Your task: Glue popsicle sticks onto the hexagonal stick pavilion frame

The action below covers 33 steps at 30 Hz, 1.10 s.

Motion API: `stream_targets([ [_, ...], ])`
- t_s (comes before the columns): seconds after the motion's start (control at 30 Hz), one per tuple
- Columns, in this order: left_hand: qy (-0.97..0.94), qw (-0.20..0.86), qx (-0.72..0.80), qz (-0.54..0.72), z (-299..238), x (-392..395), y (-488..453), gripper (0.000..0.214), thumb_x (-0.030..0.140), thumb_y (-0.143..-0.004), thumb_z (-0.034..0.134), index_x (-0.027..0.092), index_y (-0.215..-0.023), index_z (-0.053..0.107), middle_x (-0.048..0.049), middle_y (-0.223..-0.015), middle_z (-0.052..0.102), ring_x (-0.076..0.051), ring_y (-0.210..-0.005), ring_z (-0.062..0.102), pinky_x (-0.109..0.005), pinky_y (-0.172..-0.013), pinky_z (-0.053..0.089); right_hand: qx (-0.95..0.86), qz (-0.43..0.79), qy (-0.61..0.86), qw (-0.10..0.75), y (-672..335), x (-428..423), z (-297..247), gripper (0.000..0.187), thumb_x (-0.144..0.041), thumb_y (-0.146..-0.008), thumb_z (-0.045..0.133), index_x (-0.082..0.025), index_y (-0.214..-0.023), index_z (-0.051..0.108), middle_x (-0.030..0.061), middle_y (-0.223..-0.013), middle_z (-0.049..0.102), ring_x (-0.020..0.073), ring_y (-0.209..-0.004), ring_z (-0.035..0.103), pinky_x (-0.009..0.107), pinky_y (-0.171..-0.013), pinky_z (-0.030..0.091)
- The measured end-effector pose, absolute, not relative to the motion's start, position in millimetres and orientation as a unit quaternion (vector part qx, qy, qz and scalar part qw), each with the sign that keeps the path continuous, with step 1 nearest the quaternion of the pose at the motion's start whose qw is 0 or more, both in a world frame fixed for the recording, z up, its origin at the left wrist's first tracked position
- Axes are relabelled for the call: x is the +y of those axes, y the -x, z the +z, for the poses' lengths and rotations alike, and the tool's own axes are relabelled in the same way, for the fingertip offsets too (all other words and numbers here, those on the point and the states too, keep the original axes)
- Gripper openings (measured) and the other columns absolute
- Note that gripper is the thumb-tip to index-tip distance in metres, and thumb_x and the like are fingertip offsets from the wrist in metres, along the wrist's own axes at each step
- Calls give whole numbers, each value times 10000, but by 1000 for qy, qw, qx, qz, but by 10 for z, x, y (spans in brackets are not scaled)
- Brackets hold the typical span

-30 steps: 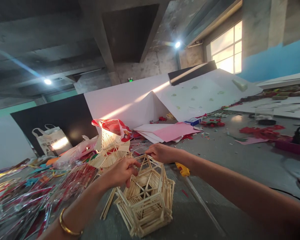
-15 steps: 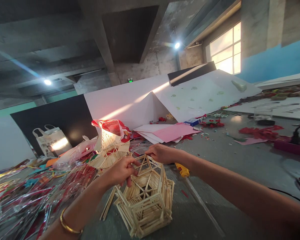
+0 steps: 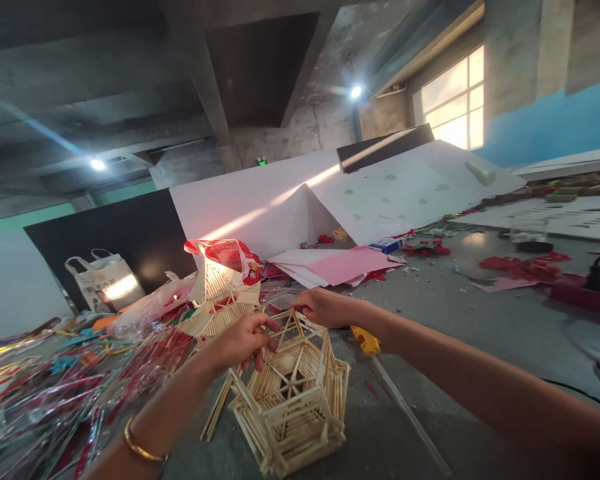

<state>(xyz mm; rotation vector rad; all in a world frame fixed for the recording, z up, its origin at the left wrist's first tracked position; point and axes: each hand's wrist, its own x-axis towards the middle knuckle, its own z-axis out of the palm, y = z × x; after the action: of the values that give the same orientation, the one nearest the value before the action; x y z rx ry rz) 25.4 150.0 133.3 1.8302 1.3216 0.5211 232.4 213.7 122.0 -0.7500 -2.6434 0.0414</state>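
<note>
A hexagonal frame built of thin wooden sticks (image 3: 293, 400) stands on the grey floor in front of me. My left hand (image 3: 245, 341) pinches a stick at its upper left edge, fingers curled. My right hand (image 3: 325, 307) grips the top far corner of the same frame, fingers closed over the sticks. A gold bangle (image 3: 143, 450) sits on my left wrist. Loose sticks (image 3: 217, 410) lie beside the frame at the left.
Other stick structures (image 3: 220, 300) stand behind my hands. Crinkled foil wrappers (image 3: 55, 393) cover the left. A yellow tool (image 3: 365, 340), pink and white sheets (image 3: 340, 263), red scraps (image 3: 523, 263), a tote bag (image 3: 105, 280) and a power strip (image 3: 587, 293) lie around.
Barely any change; my left hand has shifted slightly on the frame's upper edge while my right hand stays in place.
</note>
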Motion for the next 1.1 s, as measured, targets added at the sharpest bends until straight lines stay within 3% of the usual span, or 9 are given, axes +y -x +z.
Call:
stream_targets([
  [0.47, -697, 409, 551, 208, 1386, 1417, -320, 335, 179, -702, 476, 102, -1027, 496, -42, -746, 665, -47, -377, 508, -131, -308, 295, -945, 23, 265, 188, -2327, 2159, 1206, 221, -38, -742, 364, -139, -701, 556, 32, -704, 575, 121, -659, 462, 225, -630, 323],
  [0.8, -666, 445, 561, 209, 1428, 1408, -379, 447, 183, -675, 506, 93, -1106, 430, -84, -789, 685, -71, -388, 542, -135, -293, 274, -947, 49, 253, 192, -2330, 2156, 1216, 255, -48, -787, 364, -127, -771, 606, 51, -781, 627, 124, -696, 512, 219, -656, 348],
  [1.1, -645, 469, 562, 221, 1465, 1401, -364, 447, 185, -658, 525, 92, -1090, 459, -8, -600, 644, -60, -336, 487, -132, -279, 256, -947, 45, 256, 189, -2322, 2157, 1203, 260, -48, -792, 362, -125, -779, 611, 55, -780, 628, 125, -706, 504, 222, -649, 337],
])
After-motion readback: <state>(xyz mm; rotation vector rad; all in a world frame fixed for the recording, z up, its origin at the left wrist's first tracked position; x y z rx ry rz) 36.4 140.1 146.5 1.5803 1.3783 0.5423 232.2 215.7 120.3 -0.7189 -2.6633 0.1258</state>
